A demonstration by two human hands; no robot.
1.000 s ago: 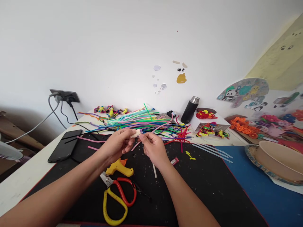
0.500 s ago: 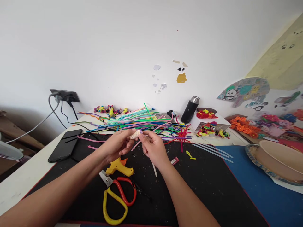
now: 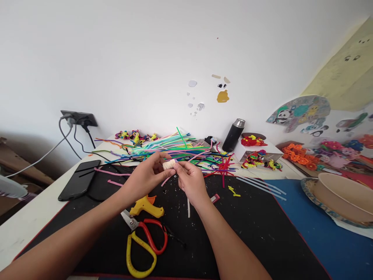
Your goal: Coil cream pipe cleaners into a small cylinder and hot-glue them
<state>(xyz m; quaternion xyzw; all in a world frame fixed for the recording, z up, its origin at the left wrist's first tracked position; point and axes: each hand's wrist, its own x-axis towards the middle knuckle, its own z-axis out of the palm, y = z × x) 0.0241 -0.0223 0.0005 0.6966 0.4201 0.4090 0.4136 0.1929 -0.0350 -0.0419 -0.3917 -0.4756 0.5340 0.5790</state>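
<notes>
A small cream-coloured coil (image 3: 169, 164) is held between both hands above the black mat (image 3: 247, 217). My left hand (image 3: 150, 171) pinches its left side between thumb and fingers. On its right side, the thumb and fingertips of my right hand (image 3: 190, 181) are closed on the coil. A pale strip (image 3: 188, 208) hangs or lies just below my right hand; its upper end is hidden. Beneath my left hand are a yellow glue gun (image 3: 148, 207) and scissors (image 3: 140, 233) with red and yellow handles.
Many coloured pipe cleaners (image 3: 175, 147) are heaped along the back. A phone (image 3: 78, 181) lies at the left, and a black bottle (image 3: 233, 136) stands by a white box (image 3: 272, 149). Clear sticks (image 3: 262, 186) and a beige bowl (image 3: 346, 194) are at the right.
My left hand has turned and shifted, its thumb now against the coil. The coil has moved slightly up and right. The pale strip has swung to a more upright position.
</notes>
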